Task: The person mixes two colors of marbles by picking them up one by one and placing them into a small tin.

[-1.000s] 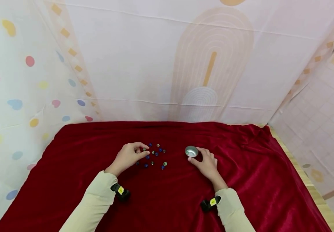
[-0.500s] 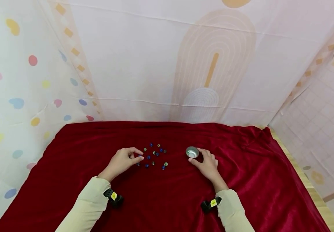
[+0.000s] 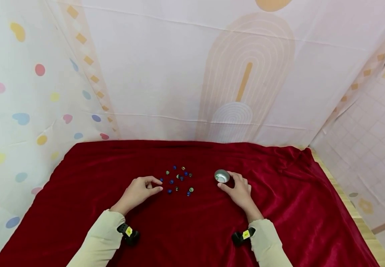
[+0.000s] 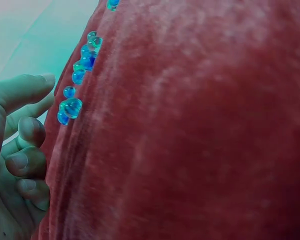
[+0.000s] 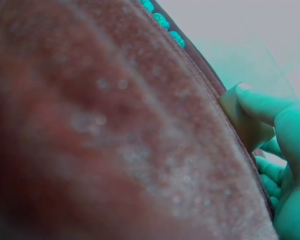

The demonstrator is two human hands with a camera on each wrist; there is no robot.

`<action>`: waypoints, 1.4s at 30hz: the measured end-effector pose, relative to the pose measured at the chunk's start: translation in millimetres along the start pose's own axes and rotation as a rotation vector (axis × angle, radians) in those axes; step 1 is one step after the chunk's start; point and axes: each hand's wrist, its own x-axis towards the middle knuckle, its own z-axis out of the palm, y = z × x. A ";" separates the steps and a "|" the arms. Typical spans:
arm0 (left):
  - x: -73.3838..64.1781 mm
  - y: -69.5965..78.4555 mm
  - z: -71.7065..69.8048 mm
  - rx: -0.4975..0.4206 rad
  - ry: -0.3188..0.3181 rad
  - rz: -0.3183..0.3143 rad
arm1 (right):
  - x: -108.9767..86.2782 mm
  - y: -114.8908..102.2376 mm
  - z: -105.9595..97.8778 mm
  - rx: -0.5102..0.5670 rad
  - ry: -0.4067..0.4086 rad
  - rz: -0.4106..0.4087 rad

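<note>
My left hand (image 3: 138, 193) hovers at the left side of a loose group of small glass marbles (image 3: 171, 181), some blue and some greenish. Its thumb and index finger are apart, with a blue marble (image 3: 161, 180) right by the index fingertip. In the left wrist view the other fingers curl loosely, and no marble shows in the hand. To the right of the group, my right hand (image 3: 239, 190) holds a small round metal cup (image 3: 222, 176) by its side, thumb in front and fingers behind. A small greenish spot shows inside the cup.
A dark red velvet cloth (image 3: 192, 230) covers the table, with folds at the right. A pale wooden edge (image 3: 354, 207) shows along the right side. Patterned white curtains (image 3: 159, 74) hang behind and at both sides.
My left hand has drawn back left and towards me, away from the middle marbles. One marble by its thumb is now out of sight. The right hand and cup have stayed put.
</note>
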 end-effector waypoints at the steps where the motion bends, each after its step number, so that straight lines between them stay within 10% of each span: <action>1: -0.3 -0.7 0.5 0.000 -0.001 -0.003 | -0.2 0.2 0.2 -0.001 0.000 0.000; 42: 0.1 -10.3 6.3 0.100 0.023 -0.054 | -0.4 0.2 0.2 -0.002 0.012 -0.010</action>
